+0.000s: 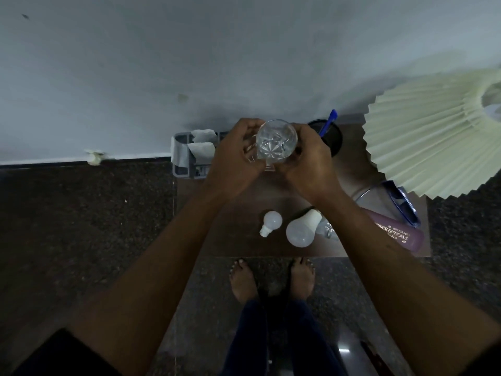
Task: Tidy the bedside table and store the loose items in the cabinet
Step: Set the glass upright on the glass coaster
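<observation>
At frame centre, above the table [238, 226], the left hand [233, 161] and right hand [311, 164] both clasp a clear cut-pattern glass [276, 138]. Two white bulbs [298, 232] lie lower down.

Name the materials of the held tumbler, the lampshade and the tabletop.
Tumbler: clear cut glass, probably; transparent, with a star pattern in its base. Lampshade: pleated cream paper or fabric; sharp matte folds, can't tell which. Tabletop: dark brown wood or laminate, slightly glossy.
</observation>
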Demonstrator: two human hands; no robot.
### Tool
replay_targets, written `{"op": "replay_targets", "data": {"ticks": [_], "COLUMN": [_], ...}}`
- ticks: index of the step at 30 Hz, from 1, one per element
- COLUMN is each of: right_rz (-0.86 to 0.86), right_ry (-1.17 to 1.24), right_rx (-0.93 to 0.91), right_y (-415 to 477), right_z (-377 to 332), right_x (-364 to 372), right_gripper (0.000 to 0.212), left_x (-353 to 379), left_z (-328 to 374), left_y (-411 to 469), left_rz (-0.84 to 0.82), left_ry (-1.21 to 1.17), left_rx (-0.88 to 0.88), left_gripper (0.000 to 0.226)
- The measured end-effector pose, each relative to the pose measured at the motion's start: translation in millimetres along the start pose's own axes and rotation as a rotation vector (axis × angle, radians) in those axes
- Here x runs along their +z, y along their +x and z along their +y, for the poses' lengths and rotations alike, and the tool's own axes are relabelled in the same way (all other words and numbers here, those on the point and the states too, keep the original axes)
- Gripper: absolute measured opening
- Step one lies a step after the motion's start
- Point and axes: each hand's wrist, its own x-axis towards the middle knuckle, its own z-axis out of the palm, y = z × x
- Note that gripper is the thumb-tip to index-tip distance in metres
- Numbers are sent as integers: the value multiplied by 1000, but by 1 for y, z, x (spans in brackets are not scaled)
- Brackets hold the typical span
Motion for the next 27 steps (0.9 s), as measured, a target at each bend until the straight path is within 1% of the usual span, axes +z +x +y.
{"op": "replay_targets", "data": {"ticks": [2,5,9,12,24,27], "right_rz": [14,10,-16,-18,-4,1], "right_ry": [-58,-140,-197,-206,-216,-214], "right_rx": [-3,-29,-61,-81,-33,-12], "right_y": [5,10,12,12,14,12], "right_z": [2,4,2,1,-1,-2], "right_x": [6,12,17,19,22,24], "right_gripper": [58,59,55,50,47,50], "left_x": [0,-1,0,-1,0,0], "left_z": [-3,-8,-11,-11,-13,-13], "left_y": [4,8,10,12,17,18], "left_rz": [19,36,57,51,36,22], "left_ry": [49,88,174,227,311,322], "left_rx": [13,20,47,44,12,-5], "left_gripper": [61,60,67,65,68,67]}}
